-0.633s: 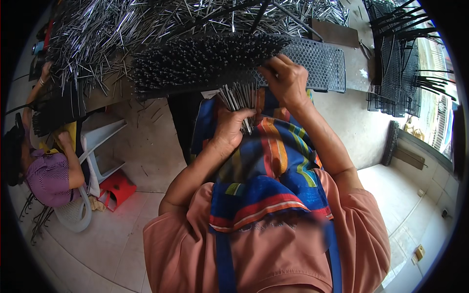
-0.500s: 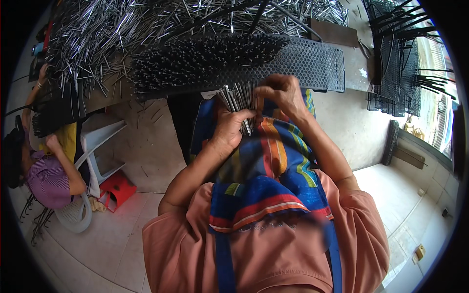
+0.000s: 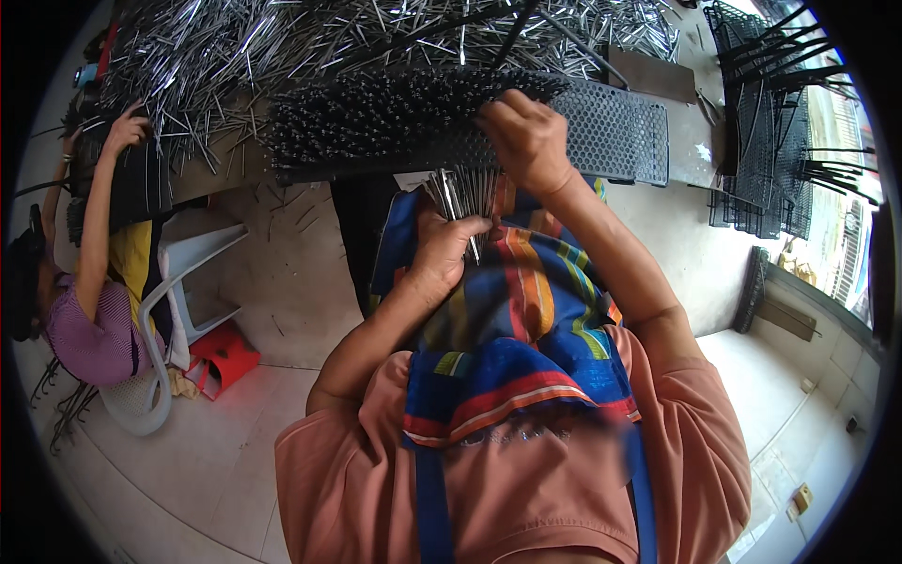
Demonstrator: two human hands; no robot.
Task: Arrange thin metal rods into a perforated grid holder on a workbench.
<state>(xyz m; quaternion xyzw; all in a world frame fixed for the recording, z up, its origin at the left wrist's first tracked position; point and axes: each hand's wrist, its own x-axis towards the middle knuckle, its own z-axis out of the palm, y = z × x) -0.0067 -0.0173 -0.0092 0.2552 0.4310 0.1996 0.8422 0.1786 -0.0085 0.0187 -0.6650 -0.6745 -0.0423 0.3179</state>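
My left hand (image 3: pixel 443 242) is closed round a bundle of thin metal rods (image 3: pixel 462 195), held over my striped apron (image 3: pixel 526 282). Above it, my right hand (image 3: pixel 528 136) is at the front of a black perforated rack (image 3: pixel 615 127), its fingers pinched at the edge of the filled holes. What those fingers hold, if anything, is too small and hidden to make out. Dark upright rods (image 3: pixel 376 117) stand packed in the rack's left and middle part, while the holes on its right side show bare.
A large heap of loose metal rods (image 3: pixel 244 56) covers the table behind the rack. More wire racks (image 3: pixel 766 122) stand at the right by a window. At the left, a co-worker in a purple top (image 3: pixel 94 329) sits on a grey plastic chair (image 3: pixel 155 385) near a red box (image 3: pixel 224 359).
My right hand has moved up from the bundle to the rack. My left hand stays in place with the rods. The co-worker's arm has reached up toward the table.
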